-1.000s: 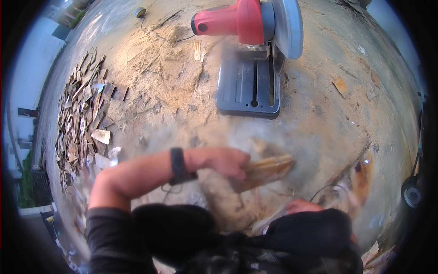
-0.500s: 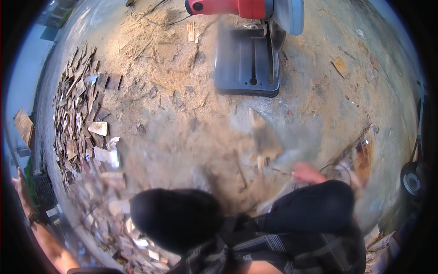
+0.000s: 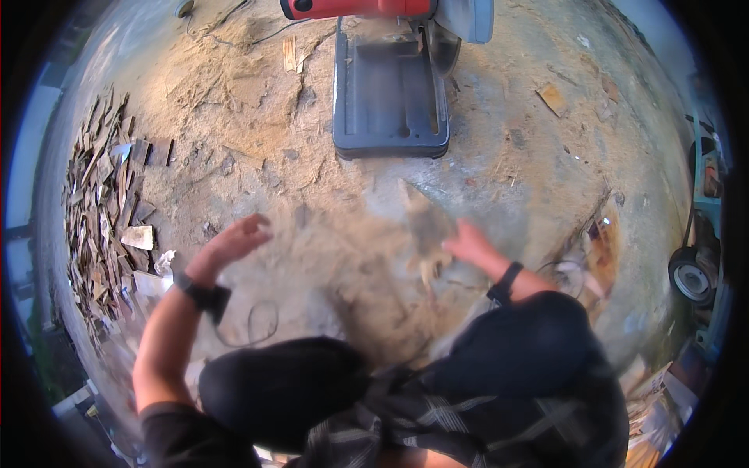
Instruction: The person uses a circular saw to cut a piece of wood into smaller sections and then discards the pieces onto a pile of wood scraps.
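Observation:
My left hand, wearing a black wrist device, hovers over the dusty ground in front of my left knee. It looks empty, its fingers loosely bent and apart, slightly blurred. Ahead of my right knee, my right hand reaches to the edge of a flat, pointed wood offcut; its thumb and fingers appear apart, and whether they touch the wood is unclear. Beyond the offcut stands a chop saw with a red handle housing and a dark metal base.
Scrap wood pieces form a long heap on the left. Sawdust covers the ground left of the saw. A wood scrap lies to its right. A small wheel stands at the right edge, and a thin cable loop lies near my left knee.
My left hand has come in from the far left; the wood block in the air beside it is gone from view. My right hand has moved forward to the offcut. The view has shifted.

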A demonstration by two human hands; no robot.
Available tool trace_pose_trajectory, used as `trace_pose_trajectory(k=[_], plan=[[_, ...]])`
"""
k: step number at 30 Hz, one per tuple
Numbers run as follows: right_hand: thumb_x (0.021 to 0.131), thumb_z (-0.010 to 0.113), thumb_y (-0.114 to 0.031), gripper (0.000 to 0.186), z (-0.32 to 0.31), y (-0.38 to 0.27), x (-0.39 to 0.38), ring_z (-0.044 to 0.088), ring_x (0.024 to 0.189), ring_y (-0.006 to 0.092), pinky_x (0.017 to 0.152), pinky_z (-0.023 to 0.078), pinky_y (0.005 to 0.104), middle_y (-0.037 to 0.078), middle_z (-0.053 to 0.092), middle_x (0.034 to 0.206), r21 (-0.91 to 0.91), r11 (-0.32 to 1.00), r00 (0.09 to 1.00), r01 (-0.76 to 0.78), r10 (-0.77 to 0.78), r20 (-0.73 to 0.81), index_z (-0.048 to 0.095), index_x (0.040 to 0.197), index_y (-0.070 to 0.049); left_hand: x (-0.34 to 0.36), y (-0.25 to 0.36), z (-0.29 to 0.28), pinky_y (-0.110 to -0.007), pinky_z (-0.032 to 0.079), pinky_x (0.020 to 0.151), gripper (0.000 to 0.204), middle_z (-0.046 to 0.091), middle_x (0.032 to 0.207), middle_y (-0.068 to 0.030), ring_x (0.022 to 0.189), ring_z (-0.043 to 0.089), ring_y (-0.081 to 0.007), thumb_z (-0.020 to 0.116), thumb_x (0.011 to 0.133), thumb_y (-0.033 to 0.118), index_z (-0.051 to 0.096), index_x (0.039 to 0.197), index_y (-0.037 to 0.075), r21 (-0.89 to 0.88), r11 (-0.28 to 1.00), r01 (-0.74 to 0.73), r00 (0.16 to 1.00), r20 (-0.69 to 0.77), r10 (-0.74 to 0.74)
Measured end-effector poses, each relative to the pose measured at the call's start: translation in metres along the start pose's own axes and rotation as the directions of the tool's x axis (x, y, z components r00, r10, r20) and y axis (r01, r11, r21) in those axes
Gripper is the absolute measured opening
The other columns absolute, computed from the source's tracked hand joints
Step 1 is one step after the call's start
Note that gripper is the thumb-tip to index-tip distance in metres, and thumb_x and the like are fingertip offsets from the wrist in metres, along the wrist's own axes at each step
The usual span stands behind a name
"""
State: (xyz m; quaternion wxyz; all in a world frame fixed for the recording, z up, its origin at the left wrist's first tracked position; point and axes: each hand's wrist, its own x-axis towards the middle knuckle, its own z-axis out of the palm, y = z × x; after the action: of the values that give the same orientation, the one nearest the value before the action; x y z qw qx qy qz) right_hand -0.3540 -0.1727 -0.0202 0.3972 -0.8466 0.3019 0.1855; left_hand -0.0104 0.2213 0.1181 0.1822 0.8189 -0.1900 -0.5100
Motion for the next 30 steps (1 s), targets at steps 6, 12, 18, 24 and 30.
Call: trace_pose_trajectory(k=[6, 12, 18, 24, 30], plan=[[0.071, 0.082, -0.034, 0.075, 0.026, 0.015, 0.006, 0.061, 0.106, 0.0446, 0.092, 0.050, 0.0487, 0.030, 0.062, 0.112, -0.147, 0.985, 0.988, 0.091, -0.107, -0.107, 0.049, 0.124, 0.006, 0.061, 0.093, 0.076, -0.036, 0.052, 0.085, 0.053, 0.066, 0.104, -0.0132, 0.096, 0.062, -0.0225, 0.064, 0.094, 0.040, 0.055, 0.131, 0.002, 0.134, 0.980, -0.149, 0.969, 0.219, 0.117], [0.072, 0.083, -0.038, 0.072, 0.049, 0.007, 0.004, 0.062, 0.104, 0.0445, 0.089, 0.051, 0.0481, 0.028, 0.064, 0.110, -0.048, 0.996, 0.997, 0.072, -0.072, 0.019, 0.049, 0.120, 0.003, 0.074, 0.078, 0.130, -0.037, 0.051, 0.091, 0.064, 0.066, 0.115, -0.0188, 0.108, 0.061, -0.0261, 0.066, 0.094, 0.042, 0.046, 0.139, 0.001, 0.056, 0.993, -0.106, 0.953, 0.290, 0.085], [0.084, 0.075, -0.020, 0.046, 0.035, -0.045, 0.002, 0.064, 0.068, 0.0165, 0.053, 0.051, 0.0305, 0.010, 0.067, 0.095, 0.390, 0.912, 0.935, -0.125, -0.023, 0.355, 0.054, 0.121, -0.001, 0.065, 0.074, 0.146, -0.043, 0.051, 0.092, 0.095, 0.056, 0.129, -0.0302, 0.116, 0.058, -0.0368, 0.068, 0.090, 0.052, 0.024, 0.151, -0.005, -0.246, 0.969, -0.001, 0.915, 0.390, 0.100], [0.088, 0.073, -0.034, 0.041, 0.013, -0.075, -0.008, 0.062, 0.064, 0.0127, 0.051, 0.051, 0.0276, 0.006, 0.063, 0.082, 0.783, 0.572, 0.891, -0.243, -0.188, 0.413, 0.053, 0.101, -0.001, 0.065, 0.096, 0.142, -0.037, 0.051, 0.093, 0.083, 0.059, 0.129, -0.0222, 0.115, 0.059, -0.0302, 0.071, 0.089, 0.046, 0.038, 0.144, -0.006, -0.461, 0.876, 0.141, 0.923, 0.382, 0.052], [0.090, 0.073, -0.032, 0.057, 0.002, -0.058, -0.012, 0.063, 0.065, 0.0139, 0.053, 0.052, 0.0288, 0.007, 0.065, 0.083, 0.696, 0.704, 0.901, -0.141, -0.199, 0.384, 0.048, 0.126, 0.004, 0.051, 0.132, 0.131, -0.035, 0.050, 0.096, 0.047, 0.066, 0.117, -0.0144, 0.105, 0.064, -0.0232, 0.066, 0.091, 0.017, 0.053, 0.130, -0.007, -0.652, 0.757, -0.038, 0.885, 0.329, 0.329]])
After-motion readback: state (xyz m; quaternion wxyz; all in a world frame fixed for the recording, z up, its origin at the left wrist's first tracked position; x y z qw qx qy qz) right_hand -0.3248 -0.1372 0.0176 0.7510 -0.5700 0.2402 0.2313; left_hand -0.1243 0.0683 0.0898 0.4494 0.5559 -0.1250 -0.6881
